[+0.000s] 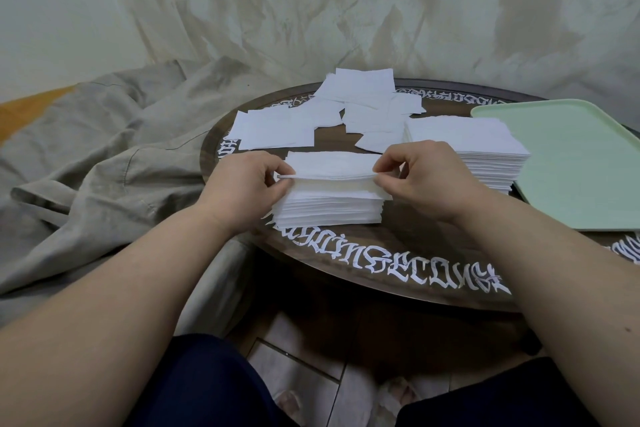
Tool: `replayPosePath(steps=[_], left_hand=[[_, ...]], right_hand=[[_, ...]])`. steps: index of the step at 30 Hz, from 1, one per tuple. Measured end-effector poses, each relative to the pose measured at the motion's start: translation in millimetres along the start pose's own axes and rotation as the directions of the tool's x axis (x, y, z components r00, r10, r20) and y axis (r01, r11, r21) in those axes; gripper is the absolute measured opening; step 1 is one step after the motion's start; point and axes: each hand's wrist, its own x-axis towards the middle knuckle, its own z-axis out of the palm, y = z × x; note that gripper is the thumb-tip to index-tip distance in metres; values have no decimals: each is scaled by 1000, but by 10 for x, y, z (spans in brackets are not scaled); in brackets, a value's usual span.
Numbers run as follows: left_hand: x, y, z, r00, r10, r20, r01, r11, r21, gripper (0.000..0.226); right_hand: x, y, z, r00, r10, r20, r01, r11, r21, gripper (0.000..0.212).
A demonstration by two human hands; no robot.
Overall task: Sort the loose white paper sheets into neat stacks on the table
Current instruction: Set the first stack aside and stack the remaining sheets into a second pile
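1. Sitting at the near middle of the round table (398, 263), a paper stack (329, 208) is bearing a lifted top sheet (330, 166).
2. Left hand (242, 189) and right hand (426, 177) are pinching that sheet's near corners.
3. Loose sheets (360, 104) are lying behind, beside a second stack (485, 156) touching a green tray (575, 163).

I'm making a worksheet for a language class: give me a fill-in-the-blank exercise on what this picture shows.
1. Both hands, the left hand and the right hand, pinch the top sheets of the near ____ of white paper.
2. The pale green tray lies at the table's ____ side.
3. The taller stack sits between the near stack and the ____.
4. The loose sheets lie on the ____ side of the round table.

Missing words: stack; right; tray; far
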Motion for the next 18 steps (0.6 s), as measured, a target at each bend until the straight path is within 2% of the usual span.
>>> replayPosePath(steps=[2, 7, 12, 14, 18], left_hand=[[-2, 21, 9, 999, -40, -8, 40, 999, -33, 11], [6, 37, 24, 1000, -30, 4, 30, 997, -75, 15], [69, 21, 44, 989, -13, -150, -9, 988, -152, 14], [66, -5, 53, 994, -5, -112, -9, 992, -126, 16], [24, -87, 71, 999, -5, 44, 9, 997, -75, 16]], right_hand=[[-4, 4, -12, 1000, 8, -3, -8, 1000, 23, 4], [-10, 2, 6, 1000, 10, -15, -9, 999, 39, 5], [6, -66, 3, 963, -133, -233, 131, 991, -23, 3], [6, -78, 13, 970, -158, -182, 148, 987, -71, 4], [-21, -45, 40, 995, -74, 60, 80, 991, -107, 7]])
